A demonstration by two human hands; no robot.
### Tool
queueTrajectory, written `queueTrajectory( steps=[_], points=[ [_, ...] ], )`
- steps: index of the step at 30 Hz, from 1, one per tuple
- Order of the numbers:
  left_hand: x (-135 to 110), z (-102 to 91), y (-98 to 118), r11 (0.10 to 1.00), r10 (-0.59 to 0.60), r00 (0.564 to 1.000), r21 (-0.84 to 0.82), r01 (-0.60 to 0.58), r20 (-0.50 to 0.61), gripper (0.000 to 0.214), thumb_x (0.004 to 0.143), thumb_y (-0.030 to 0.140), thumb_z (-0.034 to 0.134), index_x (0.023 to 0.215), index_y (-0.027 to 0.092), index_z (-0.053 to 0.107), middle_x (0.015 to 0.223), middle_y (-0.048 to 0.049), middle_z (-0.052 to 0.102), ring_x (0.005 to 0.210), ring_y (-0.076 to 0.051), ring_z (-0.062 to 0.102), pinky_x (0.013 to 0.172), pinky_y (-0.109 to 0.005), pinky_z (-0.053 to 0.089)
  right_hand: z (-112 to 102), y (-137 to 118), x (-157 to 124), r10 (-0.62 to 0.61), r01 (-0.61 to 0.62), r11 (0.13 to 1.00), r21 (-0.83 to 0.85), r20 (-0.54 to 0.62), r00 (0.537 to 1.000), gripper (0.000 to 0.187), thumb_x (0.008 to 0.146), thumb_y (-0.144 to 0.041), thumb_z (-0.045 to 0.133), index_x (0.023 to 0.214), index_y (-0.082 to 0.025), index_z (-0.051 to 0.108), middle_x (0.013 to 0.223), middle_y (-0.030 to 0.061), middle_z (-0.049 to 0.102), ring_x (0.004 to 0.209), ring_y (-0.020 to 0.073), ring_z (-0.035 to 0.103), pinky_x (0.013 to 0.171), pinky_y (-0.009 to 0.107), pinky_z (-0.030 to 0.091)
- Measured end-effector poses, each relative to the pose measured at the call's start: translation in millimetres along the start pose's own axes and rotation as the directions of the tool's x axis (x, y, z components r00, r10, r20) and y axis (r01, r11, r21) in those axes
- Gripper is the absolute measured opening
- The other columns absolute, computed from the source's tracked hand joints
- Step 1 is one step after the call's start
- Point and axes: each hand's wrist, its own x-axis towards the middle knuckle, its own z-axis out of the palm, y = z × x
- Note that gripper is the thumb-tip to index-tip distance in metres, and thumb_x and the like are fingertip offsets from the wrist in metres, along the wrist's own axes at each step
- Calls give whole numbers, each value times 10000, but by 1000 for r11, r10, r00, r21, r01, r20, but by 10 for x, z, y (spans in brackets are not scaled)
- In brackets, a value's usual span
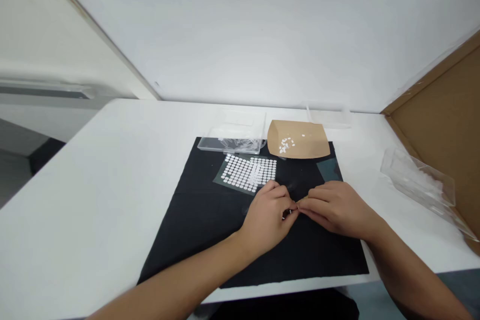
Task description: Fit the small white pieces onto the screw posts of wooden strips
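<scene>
My left hand (268, 217) and my right hand (335, 207) meet over a black mat (202, 215) on a white table. Both are closed in a pinch, fingertips touching at a tiny object between them that is too small to make out. Just beyond my left hand lies a clear sheet covered with rows of small white dots (248, 172). Behind it stands a brown paper tray (298, 140) with several small white pieces inside.
A clear plastic tray (232, 141) sits at the mat's far edge, left of the brown tray. Another clear plastic container (420, 182) lies at the right near a brown cardboard panel (446, 125). A white wall stands behind the white table (93, 185).
</scene>
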Motion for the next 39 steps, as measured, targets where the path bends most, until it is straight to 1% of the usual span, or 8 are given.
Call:
queueTrajectory(
  steps=[12,15,18,22,26,30,34,39],
  points=[
    [6,3,24,999,-39,999,-9,39,-7,107,924,139,766,837,196,790,792,-44,696,856,-237,580,777,-395,511,-14,24,-25,-12,14,1000,-26,63,998,224,1130,-230,522,1086,-217,741,861,17,703,764,175,595,655,317,377],
    [11,8,22,999,-44,999,-8,44,-11,122,918,134,769,819,203,789,789,-42,700,846,-233,579,780,-398,507,-17,21,-15,-22,22,1000,-16,46,999,223,1131,-240,528,1079,-219,743,853,14,693,762,171,590,656,312,379],
    [11,13,16,999,-47,999,-9,47,-21,127,909,131,774,808,205,789,778,-38,698,839,-233,578,778,-399,501,-31,11,-1,-22,23,999,-31,29,999,247,1135,-267,529,1025,-211,743,830,11,674,742,166,573,651,312,365],
    [9,24,7,998,-57,998,1,57,-18,129,901,129,781,796,202,788,771,-37,694,848,-237,580,784,-401,497,-32,8,-3,-36,38,998,-50,43,998,234,1128,-242,533,1006,-209,730,815,4,658,721,168,556,639,321,342],
    [4,27,4,998,-63,998,3,63,-17,112,888,133,805,801,204,792,775,-35,699,843,-232,586,787,-404,498,-1,20,-25,-46,46,999,13,43,998,224,1115,-239,552,965,-214,717,822,3,677,729,155,591,667,304,387],
    [0,24,5,998,-63,998,-10,62,-28,105,906,152,798,827,220,806,780,-34,707,840,-229,587,787,-403,497,-13,41,-32,17,-16,995,101,-12,1000,191,1097,-336,611,1018,-215,736,835,14,699,759,156,635,691,290,434],
    [1,20,6,998,-54,998,-10,54,-36,133,930,167,780,810,223,796,778,-33,705,843,-228,579,795,-405,495,-55,69,-32,69,-61,990,128,-58,996,166,1070,-354,649,1026,-226,746,832,13,675,765,163,619,671,293,424],
    [4,12,14,998,-60,998,-18,59,-29,132,921,143,780,817,222,799,765,-27,697,835,-226,570,789,-397,487,-38,64,-19,73,-69,986,150,-20,997,180,1086,-345,626,1047,-220,748,866,20,684,790,169,623,693,300,433]
  ],
)
